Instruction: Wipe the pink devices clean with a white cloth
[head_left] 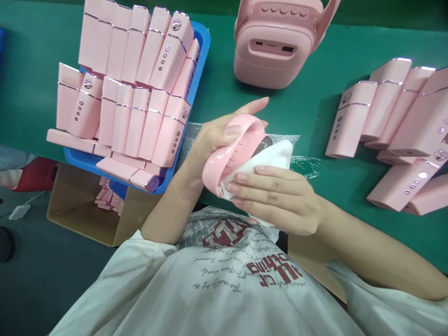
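A pink speaker-like device (241, 150) with a loop handle and a row of buttons is held tilted in front of my body. My left hand (215, 135) grips it, the thumb lying on the handle and the index finger stretched beyond it. Against its near side my right hand (280, 198) presses a white cloth (280, 156), fingers laid together over the fabric. The cloth covers much of the device's lower face, and a dark patch shows beside it. Clear plastic film (297, 161) lies on the table beneath.
A larger-looking pink device (269, 70) with ports and a handle stands at the back. To the left, a blue tray (201, 42) holds several pink oblong devices (168, 58). More of these oblong devices (353, 119) lie at right. Below the green table (220, 60) is a cardboard box (77, 205).
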`<state>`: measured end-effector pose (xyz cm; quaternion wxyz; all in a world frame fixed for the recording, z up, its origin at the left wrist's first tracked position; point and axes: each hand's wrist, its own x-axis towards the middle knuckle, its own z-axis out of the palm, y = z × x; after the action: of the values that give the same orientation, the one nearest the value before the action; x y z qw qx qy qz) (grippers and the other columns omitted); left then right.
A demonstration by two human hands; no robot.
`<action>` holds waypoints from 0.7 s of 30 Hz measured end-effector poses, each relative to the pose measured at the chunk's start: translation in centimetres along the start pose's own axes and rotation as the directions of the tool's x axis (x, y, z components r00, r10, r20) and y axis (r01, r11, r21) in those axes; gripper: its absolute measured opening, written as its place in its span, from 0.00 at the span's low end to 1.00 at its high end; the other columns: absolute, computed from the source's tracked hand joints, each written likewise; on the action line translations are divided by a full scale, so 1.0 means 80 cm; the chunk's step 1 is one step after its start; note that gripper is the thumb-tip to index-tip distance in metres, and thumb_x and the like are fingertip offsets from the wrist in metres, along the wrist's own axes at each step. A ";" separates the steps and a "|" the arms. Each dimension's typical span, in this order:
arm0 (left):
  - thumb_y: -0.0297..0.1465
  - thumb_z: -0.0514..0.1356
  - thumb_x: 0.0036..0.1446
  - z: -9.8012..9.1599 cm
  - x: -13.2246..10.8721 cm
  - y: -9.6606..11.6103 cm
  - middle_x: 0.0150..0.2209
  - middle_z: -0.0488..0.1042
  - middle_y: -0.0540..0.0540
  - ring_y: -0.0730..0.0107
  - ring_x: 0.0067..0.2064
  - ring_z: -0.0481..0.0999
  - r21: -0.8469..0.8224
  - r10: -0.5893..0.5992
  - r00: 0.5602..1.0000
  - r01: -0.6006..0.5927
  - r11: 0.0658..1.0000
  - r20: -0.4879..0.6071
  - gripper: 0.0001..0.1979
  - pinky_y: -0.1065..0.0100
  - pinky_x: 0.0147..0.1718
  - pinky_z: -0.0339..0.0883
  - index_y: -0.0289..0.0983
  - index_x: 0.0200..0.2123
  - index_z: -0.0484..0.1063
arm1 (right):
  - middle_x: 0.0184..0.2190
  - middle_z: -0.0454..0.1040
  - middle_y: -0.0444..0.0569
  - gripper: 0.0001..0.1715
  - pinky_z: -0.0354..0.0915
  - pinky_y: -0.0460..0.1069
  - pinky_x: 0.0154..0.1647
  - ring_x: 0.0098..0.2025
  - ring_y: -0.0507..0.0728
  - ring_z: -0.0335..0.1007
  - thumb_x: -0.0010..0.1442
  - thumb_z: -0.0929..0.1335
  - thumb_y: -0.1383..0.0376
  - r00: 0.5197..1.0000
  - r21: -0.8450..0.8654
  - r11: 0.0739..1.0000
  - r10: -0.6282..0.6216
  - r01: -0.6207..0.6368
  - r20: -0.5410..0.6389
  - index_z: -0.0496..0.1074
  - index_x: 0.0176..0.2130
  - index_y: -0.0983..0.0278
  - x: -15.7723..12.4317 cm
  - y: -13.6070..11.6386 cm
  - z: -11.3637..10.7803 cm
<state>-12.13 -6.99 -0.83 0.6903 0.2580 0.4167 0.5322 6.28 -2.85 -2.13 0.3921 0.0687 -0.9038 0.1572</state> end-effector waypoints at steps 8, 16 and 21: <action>0.37 0.65 0.42 0.006 -0.001 0.003 0.40 0.79 0.49 0.52 0.45 0.78 -0.196 -0.014 1.000 0.013 0.980 -0.003 0.23 0.53 0.47 0.72 0.44 0.45 0.75 | 0.54 0.73 0.55 0.22 0.64 0.57 0.65 0.63 0.60 0.62 0.65 0.64 0.68 0.993 0.020 0.995 0.102 -0.102 -0.050 0.68 0.57 0.70 -0.004 0.000 0.007; 0.43 0.64 0.44 0.000 0.001 -0.001 0.40 0.78 0.49 0.44 0.54 0.74 -0.154 0.054 0.998 -0.060 0.986 -0.045 0.24 0.49 0.51 0.68 0.43 0.46 0.72 | 0.56 0.72 0.43 0.20 0.71 0.57 0.59 0.61 0.58 0.65 0.67 0.63 0.64 0.985 -0.020 0.988 0.151 -0.153 -0.080 0.69 0.57 0.55 -0.012 0.007 0.013; 0.42 0.62 0.46 0.005 -0.001 -0.004 0.38 0.78 0.49 0.50 0.55 0.73 -0.208 0.085 0.984 -0.116 0.971 -0.154 0.23 0.49 0.59 0.62 0.40 0.45 0.72 | 0.63 0.62 0.45 0.31 0.64 0.61 0.64 0.64 0.61 0.60 0.66 0.63 0.66 0.898 0.089 0.910 0.415 -0.405 -0.148 0.56 0.66 0.53 -0.019 0.011 0.014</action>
<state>-11.63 -7.14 -0.80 0.6546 0.1632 0.3912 0.6260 6.30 -2.41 -4.17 0.4209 -0.1252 -0.8579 0.2667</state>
